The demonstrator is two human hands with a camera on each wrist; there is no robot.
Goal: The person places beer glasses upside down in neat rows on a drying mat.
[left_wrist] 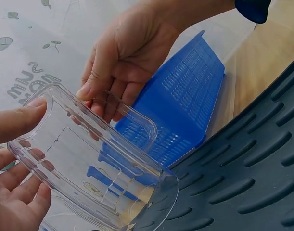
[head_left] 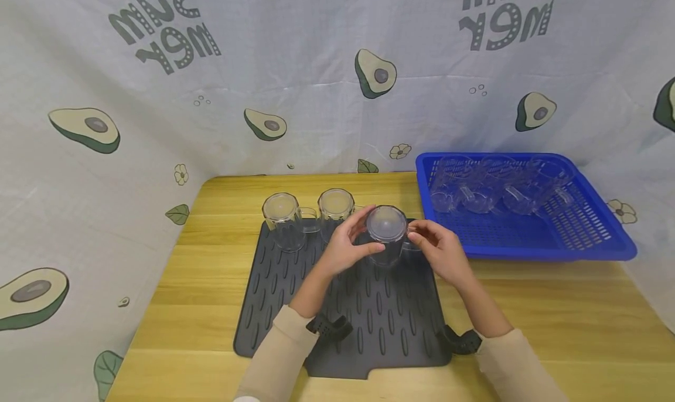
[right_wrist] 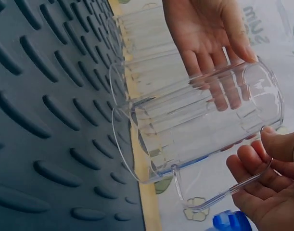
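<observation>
A clear glass mug (head_left: 387,226) is upside down over the back right of the dark grey ridged drying mat (head_left: 369,331). My left hand (head_left: 348,245) grips it from the left, thumb and fingers around the upturned base end. On the other side my right hand (head_left: 442,251) pinches the mug near the upper end of its handle (right_wrist: 219,195). The rim is close to the mat's ridges in both wrist views. Two more glass mugs stand upside down along the mat's back edge, one at the far left (head_left: 285,223) and one (head_left: 333,211) beside my left hand.
A blue plastic basket (head_left: 527,253) is on the wooden table (head_left: 184,285) at the back right. Several glass mugs (head_left: 477,194) sit in its back left part. Behind the table hangs a white curtain (head_left: 316,50) with avocado prints.
</observation>
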